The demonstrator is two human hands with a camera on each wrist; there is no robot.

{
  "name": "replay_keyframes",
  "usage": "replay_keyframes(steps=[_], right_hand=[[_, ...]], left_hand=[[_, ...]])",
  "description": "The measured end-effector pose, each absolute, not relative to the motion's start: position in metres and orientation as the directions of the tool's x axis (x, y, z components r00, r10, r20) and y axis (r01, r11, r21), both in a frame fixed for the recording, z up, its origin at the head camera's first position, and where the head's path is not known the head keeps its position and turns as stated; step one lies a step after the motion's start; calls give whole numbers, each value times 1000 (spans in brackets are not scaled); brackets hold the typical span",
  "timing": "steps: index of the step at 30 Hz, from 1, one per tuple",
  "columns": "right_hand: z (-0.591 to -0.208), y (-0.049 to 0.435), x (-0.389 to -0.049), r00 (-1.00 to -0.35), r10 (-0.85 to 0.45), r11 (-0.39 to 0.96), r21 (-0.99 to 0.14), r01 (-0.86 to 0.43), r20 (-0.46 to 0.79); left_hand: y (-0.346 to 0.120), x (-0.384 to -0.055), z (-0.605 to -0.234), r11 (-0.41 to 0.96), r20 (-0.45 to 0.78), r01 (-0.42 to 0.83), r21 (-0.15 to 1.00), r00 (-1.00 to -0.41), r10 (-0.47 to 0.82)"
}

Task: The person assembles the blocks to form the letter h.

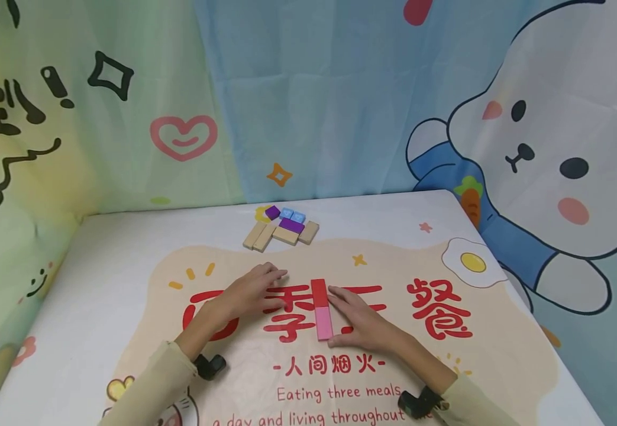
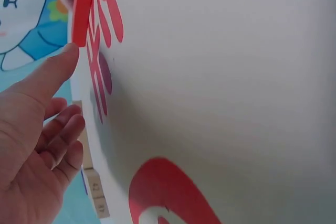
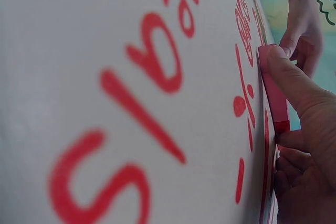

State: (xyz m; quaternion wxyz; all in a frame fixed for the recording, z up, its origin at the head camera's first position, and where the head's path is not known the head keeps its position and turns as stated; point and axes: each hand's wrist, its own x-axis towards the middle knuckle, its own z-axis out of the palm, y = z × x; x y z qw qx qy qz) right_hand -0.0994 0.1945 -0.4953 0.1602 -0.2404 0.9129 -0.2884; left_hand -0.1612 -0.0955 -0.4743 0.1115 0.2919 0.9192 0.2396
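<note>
On the printed tablecloth in the head view, a red block (image 1: 319,293) and a pink block (image 1: 323,323) lie end to end in one line, the red farther from me. My right hand (image 1: 367,325) is at their right side. Its thumb touches the near end of the pink block (image 3: 274,87), while the index finger rests beside the red block (image 3: 282,126); the fingers are nearly straight. To the left, my left hand (image 1: 252,290) hovers with loosely bent fingers, apart from the blocks and holding nothing. Its thumb (image 2: 60,69) points toward the red block (image 2: 81,19).
Toward the back edge lies a loose group of blocks: several wooden blocks (image 1: 285,235), purple ones (image 1: 291,225), light blue ones (image 1: 297,217) and a yellow piece (image 1: 261,214). A printed curtain (image 1: 308,100) hangs behind the table. Each wrist carries a black camera (image 1: 209,367).
</note>
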Motion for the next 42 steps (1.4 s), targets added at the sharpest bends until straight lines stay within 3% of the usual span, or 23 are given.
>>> replay_keyframes(steps=[17, 42], right_hand=[[-496, 194, -102, -843, -526, 699, -623, -350, -117], [-495, 192, -99, -856, -501, 728, -597, -339, -125]], left_hand=[[-121, -155, -471, 694, -33, 457, 556, -822, 568], [-129, -158, -474, 693, 24, 507, 513, -815, 579]])
